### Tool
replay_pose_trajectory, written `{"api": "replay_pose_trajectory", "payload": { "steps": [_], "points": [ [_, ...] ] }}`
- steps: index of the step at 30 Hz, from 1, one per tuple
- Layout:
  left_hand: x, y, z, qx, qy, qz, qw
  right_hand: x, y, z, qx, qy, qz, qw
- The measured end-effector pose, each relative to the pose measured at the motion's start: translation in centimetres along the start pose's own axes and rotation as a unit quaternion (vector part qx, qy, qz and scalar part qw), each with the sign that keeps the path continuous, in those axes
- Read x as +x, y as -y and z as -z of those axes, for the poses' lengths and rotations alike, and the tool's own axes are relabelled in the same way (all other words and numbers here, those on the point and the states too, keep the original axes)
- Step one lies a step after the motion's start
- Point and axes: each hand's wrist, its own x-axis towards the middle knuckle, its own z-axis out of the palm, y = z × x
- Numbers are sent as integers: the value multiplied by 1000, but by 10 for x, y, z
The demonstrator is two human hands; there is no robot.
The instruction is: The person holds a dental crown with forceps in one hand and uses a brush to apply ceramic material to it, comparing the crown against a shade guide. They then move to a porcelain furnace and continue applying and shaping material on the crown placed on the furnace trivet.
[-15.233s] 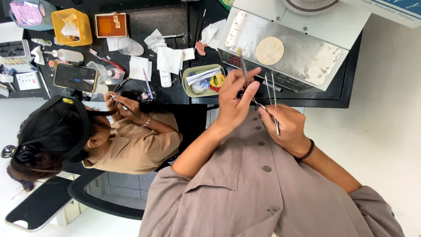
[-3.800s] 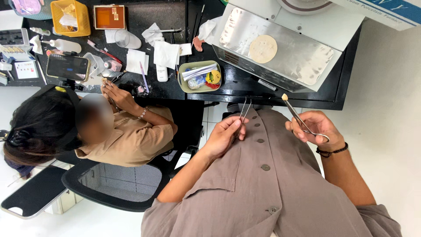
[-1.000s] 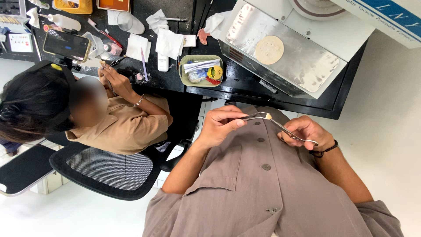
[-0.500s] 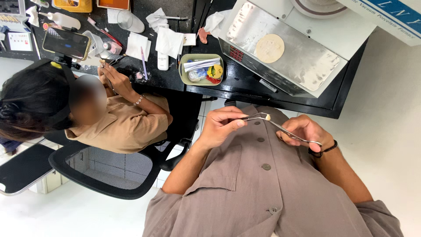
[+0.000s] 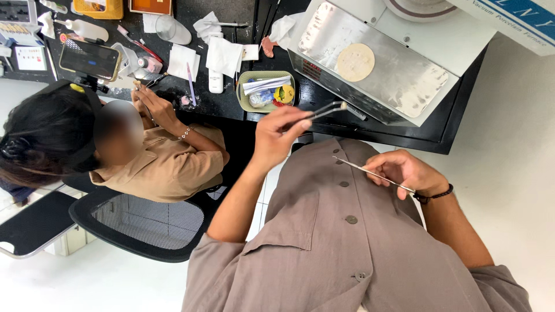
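Left hand (image 5: 276, 136): raised in front of the chest, thumb and fingers pinched on a pair of metal tweezers (image 5: 325, 110). The tweezer tips point toward the furnace and carry a small pale piece at the end; what the piece is cannot be told.

Right hand (image 5: 404, 171): held low against the grey-brown buttoned shirt (image 5: 341, 231), fingers curled around a slim metal probe-like instrument (image 5: 373, 174). Its thin shaft slants up and left across the shirt, and its free end is well apart from the tweezers. A dark cord bracelet (image 5: 435, 196) sits at the wrist.

Black worktop (image 5: 231, 104): carries a white box-shaped furnace (image 5: 399, 63) with a brushed metal door panel, on which a round beige disc (image 5: 355, 62) lies. Just left of the furnace stands a small green tray (image 5: 267, 91) holding tubes and small packets. Further left lie white paper tissues (image 5: 222, 55), a clear plastic cup (image 5: 172, 30) on its side, a white bottle (image 5: 215, 81), and a smartphone (image 5: 90, 59) propped on a stand.

Second person: seated at the worktop on a black mesh chair (image 5: 139, 222), in a tan shirt (image 5: 167, 164), their hands (image 5: 153, 107) busy with a fine tool close to the worktop edge.
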Motion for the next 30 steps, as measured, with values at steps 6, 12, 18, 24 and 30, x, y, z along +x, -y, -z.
{"api": "replay_pose_trajectory", "payload": {
  "steps": [6,12,18,24,30],
  "points": [
    [56,14,-5,140,7,-70,988,-11,-18,-2,-61,-41,-20,997],
    [68,47,-17,106,29,-59,992,-36,-60,4,-30,-131,-22,991],
    [71,70,-23,89,26,-34,995,-57,-91,7,-64,-218,-14,974],
    [70,77,-22,92,22,-32,995,-69,-101,13,-18,-216,1,976],
    [69,83,-22,88,13,-26,996,-68,-108,21,-12,-221,-10,975]
  ]
}}
